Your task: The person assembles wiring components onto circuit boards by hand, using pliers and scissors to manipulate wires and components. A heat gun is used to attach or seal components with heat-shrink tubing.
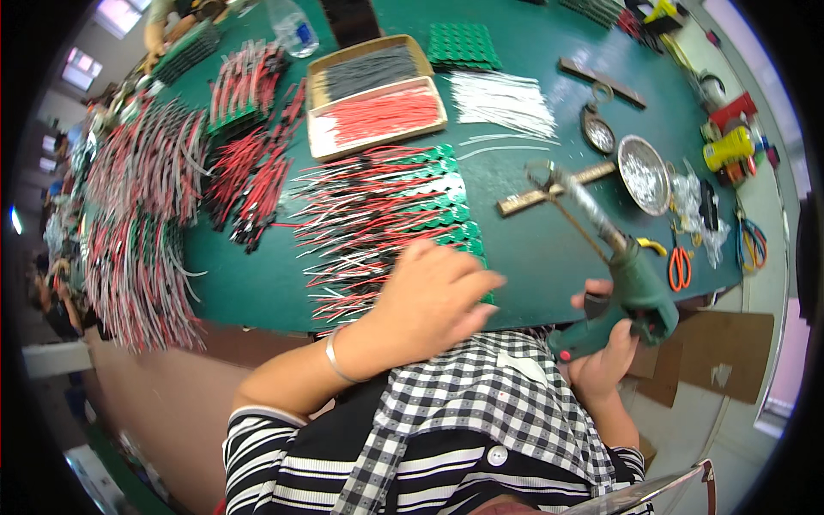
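My right hand (605, 356) is wrapped round the handle of a green heat gun (639, 292). Its long metal nozzle (588, 206) points up and to the left, toward a wooden bar on the table. My left hand (442, 296) is over the near end of a row of green circuit boards (442, 193), its fingers bent and apart, with no held thing visible. Red, black and white wires (356, 227) run leftward from the boards. The hand and wrist cover part of the nearest boards and wires.
Beyond the boards stands a box of red and black tubes (378, 120), with white tubes (506, 103) beside it. Wired bundles (142, 223) hang over the left edge. At right are a metal bowl (644, 176), orange scissors (679, 268) and a wooden bar (519, 202).
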A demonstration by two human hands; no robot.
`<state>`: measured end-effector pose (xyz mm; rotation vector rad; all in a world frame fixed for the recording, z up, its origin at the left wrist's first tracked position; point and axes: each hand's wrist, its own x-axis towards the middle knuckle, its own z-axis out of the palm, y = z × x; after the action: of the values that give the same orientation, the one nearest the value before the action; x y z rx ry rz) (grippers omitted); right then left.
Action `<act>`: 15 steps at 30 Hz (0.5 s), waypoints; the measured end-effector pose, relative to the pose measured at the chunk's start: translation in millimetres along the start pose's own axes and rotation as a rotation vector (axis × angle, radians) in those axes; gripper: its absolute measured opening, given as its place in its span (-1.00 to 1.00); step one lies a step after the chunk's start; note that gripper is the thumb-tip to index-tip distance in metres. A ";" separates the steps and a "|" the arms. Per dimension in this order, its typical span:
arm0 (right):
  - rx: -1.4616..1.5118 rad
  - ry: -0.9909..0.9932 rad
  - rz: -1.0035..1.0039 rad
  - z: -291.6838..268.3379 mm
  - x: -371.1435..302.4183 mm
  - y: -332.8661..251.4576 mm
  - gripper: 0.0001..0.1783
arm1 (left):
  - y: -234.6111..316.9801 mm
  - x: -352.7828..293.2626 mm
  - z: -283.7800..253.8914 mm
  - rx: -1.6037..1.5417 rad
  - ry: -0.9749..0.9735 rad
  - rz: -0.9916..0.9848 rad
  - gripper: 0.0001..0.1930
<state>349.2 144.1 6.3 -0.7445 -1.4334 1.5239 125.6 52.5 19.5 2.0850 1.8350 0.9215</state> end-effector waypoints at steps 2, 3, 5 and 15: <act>0.135 -0.027 -0.024 30.8 20.7 0.2 -0.34 | 14.2 16.3 1.8 -0.111 -0.015 0.044 -0.55; 0.255 -0.027 -0.034 44.8 30.4 -0.6 -0.34 | 19.6 22.9 4.2 -0.198 -0.045 0.048 -0.46; 0.240 -0.094 -0.092 61.7 47.4 -2.1 -0.32 | 24.8 29.0 14.3 -0.286 -0.106 -0.005 -0.36; -0.324 -0.682 0.428 -2.2 20.4 -42.5 -0.40 | 5.2 12.0 28.2 -0.522 0.180 -0.274 -0.35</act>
<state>351.0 160.7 50.5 -0.7944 -2.1661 2.0203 146.4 69.6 4.0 1.4424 1.6659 1.3653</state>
